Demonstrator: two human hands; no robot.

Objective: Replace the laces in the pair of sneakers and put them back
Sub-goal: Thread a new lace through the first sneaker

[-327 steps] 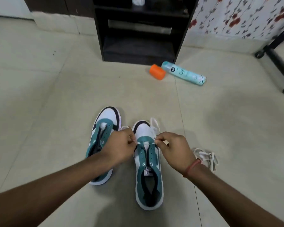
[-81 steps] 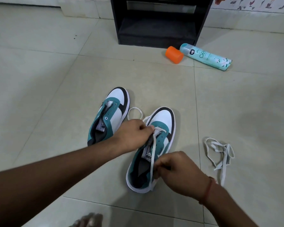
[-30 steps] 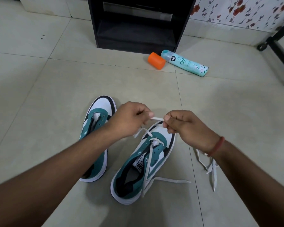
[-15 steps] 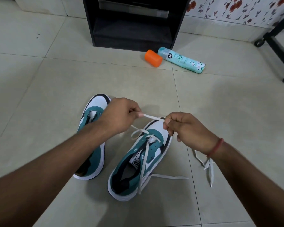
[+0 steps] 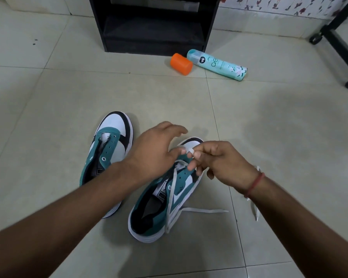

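Head view, pale tiled floor, black shelf unit, floral wall

A pale beige tiled floor carries two teal, white and black sneakers: one left of the left hand, one under both hands. Beyond them lie an orange plastic cap and a mint-green spray can, near a black shelf unit
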